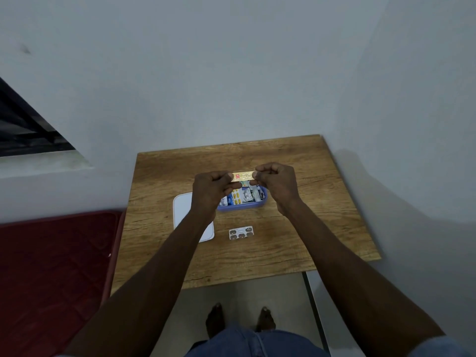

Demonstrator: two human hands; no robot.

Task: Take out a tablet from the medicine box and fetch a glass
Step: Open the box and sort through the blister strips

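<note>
I see both hands up over the medicine box point(242, 206), which sits open on the wooden desk point(309, 228). Left hand point(210, 190) pinches one end of a gold tablet strip point(243, 176), right hand point(277, 185) pinches the other end; strip is held flat & level, just above the far edge of the box, not touching it. Fingers on both hands are curled in tight on the strip ends.

Box is blue, w/ assorted blister packs inside, yellow capsules among them. White lid point(183, 210) lies on the desk just left of the box, partly hidden by the left forearm. A silver blister pack point(241, 232) lies on the desk near the box, on the side toward me, apart from it.

Well left of the box, off the desk: red mattress point(51, 266). Below the desk edge I see bare feet point(240, 319) on the floor.
</note>
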